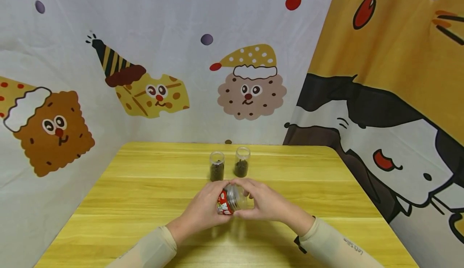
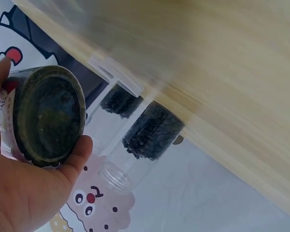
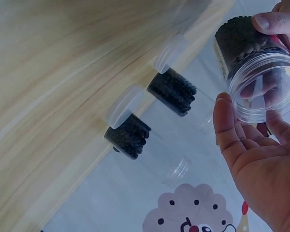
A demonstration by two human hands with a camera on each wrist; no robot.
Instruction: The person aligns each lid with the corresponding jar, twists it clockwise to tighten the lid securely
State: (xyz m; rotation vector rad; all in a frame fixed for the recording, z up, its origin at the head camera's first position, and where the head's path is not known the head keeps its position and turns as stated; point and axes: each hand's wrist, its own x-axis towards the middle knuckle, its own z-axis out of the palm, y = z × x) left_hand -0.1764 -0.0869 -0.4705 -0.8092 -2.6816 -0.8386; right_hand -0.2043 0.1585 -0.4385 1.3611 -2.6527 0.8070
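Note:
My left hand (image 1: 202, 205) grips a jar with a red printed label (image 1: 224, 204), tipped onto its side above the table; dark pieces show inside. Over the jar's mouth is a clear lid (image 3: 275, 92); my right hand (image 1: 268, 201) curls its fingers and thumb around it. Whether the lid is seated on the jar I cannot tell. In the left wrist view the jar's round base (image 2: 53, 116) faces the camera. Beyond the hands two clear jars stand upright, a left jar (image 1: 216, 171) and a right jar (image 1: 241, 167), both partly filled with dark pieces and uncovered on top.
Clear lids lie on the table close to the standing jars, one lid (image 3: 125, 106) by the right jar and another lid (image 3: 169, 54) by the left jar. The wooden table (image 1: 145, 187) ends at a cartoon-printed cloth (image 1: 163, 131) behind it.

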